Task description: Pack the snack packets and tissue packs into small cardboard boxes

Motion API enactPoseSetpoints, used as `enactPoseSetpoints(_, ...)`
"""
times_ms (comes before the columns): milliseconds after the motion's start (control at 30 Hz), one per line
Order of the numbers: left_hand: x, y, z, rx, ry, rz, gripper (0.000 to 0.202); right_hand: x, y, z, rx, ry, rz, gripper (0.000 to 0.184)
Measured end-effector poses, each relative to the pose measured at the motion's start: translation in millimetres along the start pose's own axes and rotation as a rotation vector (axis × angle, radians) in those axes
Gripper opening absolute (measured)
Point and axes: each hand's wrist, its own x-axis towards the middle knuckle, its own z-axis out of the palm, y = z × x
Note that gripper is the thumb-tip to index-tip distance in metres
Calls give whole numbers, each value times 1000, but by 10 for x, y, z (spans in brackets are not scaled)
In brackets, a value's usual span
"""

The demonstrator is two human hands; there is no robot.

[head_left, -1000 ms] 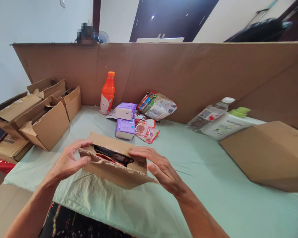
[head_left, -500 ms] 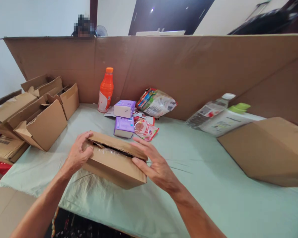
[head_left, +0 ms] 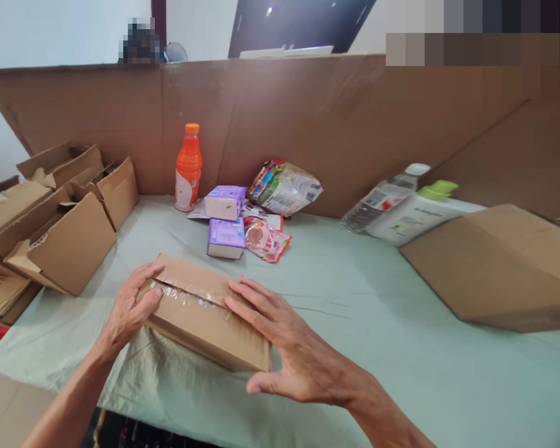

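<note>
A small cardboard box [head_left: 205, 320] lies near the table's front edge, its two top flaps meeting at a narrow seam with strips of clear tape along it. At its left end my left hand [head_left: 133, 305] grips the corner, thumb on the near flap and fingers on the far one. My right hand [head_left: 280, 336] rests its stretched fingers on the right end of the top, with the thumb spread off the near side. Beyond the box are two purple tissue packs [head_left: 226, 238] and a pink snack bag [head_left: 267, 239].
Several open cardboard boxes [head_left: 72, 242] crowd the left side. An orange drink bottle [head_left: 188, 168] stands at the back, by a colourful snack bag [head_left: 287, 186]. Rightward lie a clear bottle [head_left: 378, 202], a white green-capped bottle [head_left: 415, 218] and a large carton [head_left: 490, 267]. A cardboard wall [head_left: 308, 112] runs behind.
The box's top flaps have come down, and the gap between them has narrowed to a seam. My right thumb has left the near flap and spread toward me. The view has shifted slightly.
</note>
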Motion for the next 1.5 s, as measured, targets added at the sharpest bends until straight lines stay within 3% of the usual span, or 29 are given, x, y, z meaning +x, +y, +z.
enactPoseSetpoints(167, -93, -126, -223, 30, -107, -14, 63, 54, 4, 124, 14, 118, -19, 80)
enactPoseSetpoints(300, -155, -344, -420, 98, -164, -16, 67, 126, 61, 140, 48, 119, -30, 78)
enactPoseSetpoints(400, -119, -393, -432, 162, -170, -42, 70, 118, 109, 86, 53, 129, -27, 79)
enactPoseSetpoints(467, -69, -332, -336, 162, -186, -45, 72, 37, 145, 23, 50, 146, -15, 77)
enactPoseSetpoints(600, 99, -30, 68, 109, -252, 5, 72, -347, 209, -158, 6, 201, 39, 73)
enactPoseSetpoints(733, 401, 402, 687, 10, -451, 103, 76, -958, 229, -353, -87, 305, 166, 75)
enactPoseSetpoints(833, 657, 731, 1353, -79, -614, 191, 74, -1489, 214, -476, -220, 419, 312, 73)
enactPoseSetpoints(933, 788, 972, 2163, -122, -746, 267, 73, -2037, 208, -611, -365, 508, 466, 66)
enactPoseSetpoints(1033, 698, 1033, 2874, -80, -800, 304, 84, -2590, 256, -794, -462, 560, 652, 54)
enactPoseSetpoints(1100, 550, 964, 3155, -10, -821, 336, 83, -2957, 331, -937, -519, 597, 811, 48)
enactPoseSetpoints(1167, 398, 846, 3257, 69, -833, 392, 74, -3300, 438, -1080, -582, 653, 949, 50)
enactPoseSetpoints(1300, 216, 661, 3172, 172, -845, 519, 52, -3788, 712, -1319, -641, 694, 1084, 53)
enactPoseSetpoints(1500, 184, 650, 3140, 262, -816, 627, 38, -3982, 1126, -1483, -638, 720, 1119, 53)
